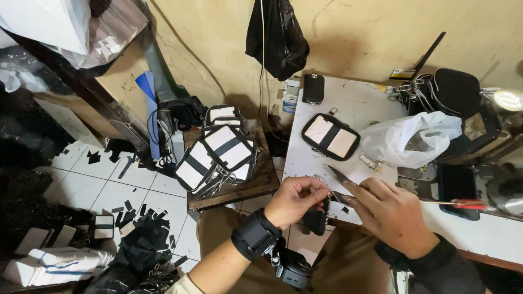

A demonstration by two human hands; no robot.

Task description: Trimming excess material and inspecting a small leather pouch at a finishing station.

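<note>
Black small pouch (317,218), soft, light, prob. limp; left hand (294,200) pinches its zip ring at top. Right hand (389,212) half-curled just right, fingers near ring. Best grip: top edge.

Bright, hard light pours in from the lamp (508,99) at the far right, its head blown out to pure glare, and it washes the white table top (359,106) and the plastic bag (406,139) nearly featureless while the yellow wall (354,32) behind glows warm. The left side drops off fast, with the far-left corner and the near-left floor (117,193) sinking into murky shadow where detail is lost. Focus is crisp in the middle, and the wide lens bends and stretches everything toward the edges, with slight softness in the corners.
</note>
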